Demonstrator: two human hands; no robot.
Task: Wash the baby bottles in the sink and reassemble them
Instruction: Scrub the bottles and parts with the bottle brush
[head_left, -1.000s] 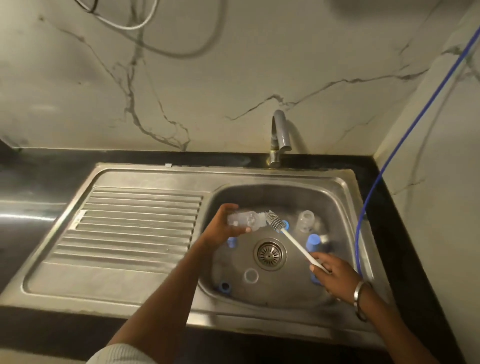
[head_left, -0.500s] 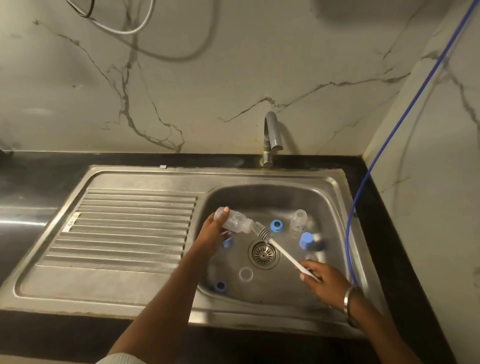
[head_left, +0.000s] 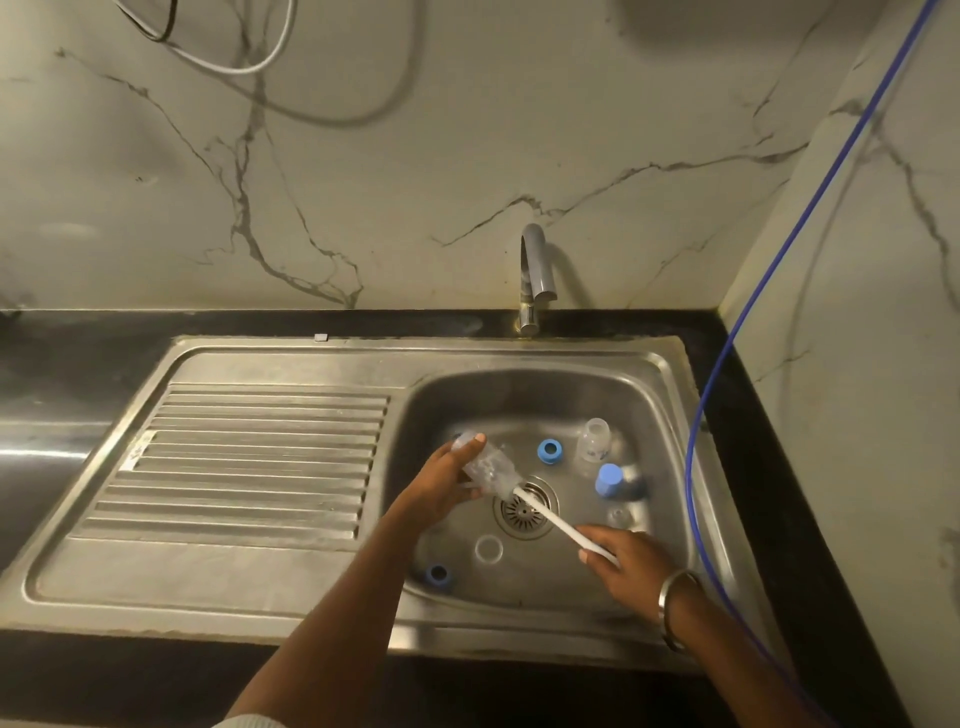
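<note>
Scrubbing is under way on one clear bottle (head_left: 485, 467), held tilted above the drain (head_left: 524, 512) with its mouth toward the drain; the left hand (head_left: 441, 488) is curled round its body, and the white brush (head_left: 561, 527) is pushed in through the mouth, its handle pinched by the right hand (head_left: 628, 564) on the near right of the drain. By this showing the task is judged to be in its early part: nothing is seen reassembled. On the near side of the drain a blue ring (head_left: 438, 572) and a clear round piece (head_left: 489, 549) lie loose on the sink (head_left: 670, 395) floor; beyond the drain another blue ring (head_left: 549, 450) lies flat, a blue cap (head_left: 609, 480) sits to the far right, and a second bottle (head_left: 595, 439) stands farther back, unwashed as far as can be judged. Room for the brush stroke is limited by the basin walls on the right and near sides. Left of the drain the ribbed draining board (head_left: 249, 462) offers setting-down space. Farthest from the drain stands the tap (head_left: 535, 275), from which no water is seen running.
</note>
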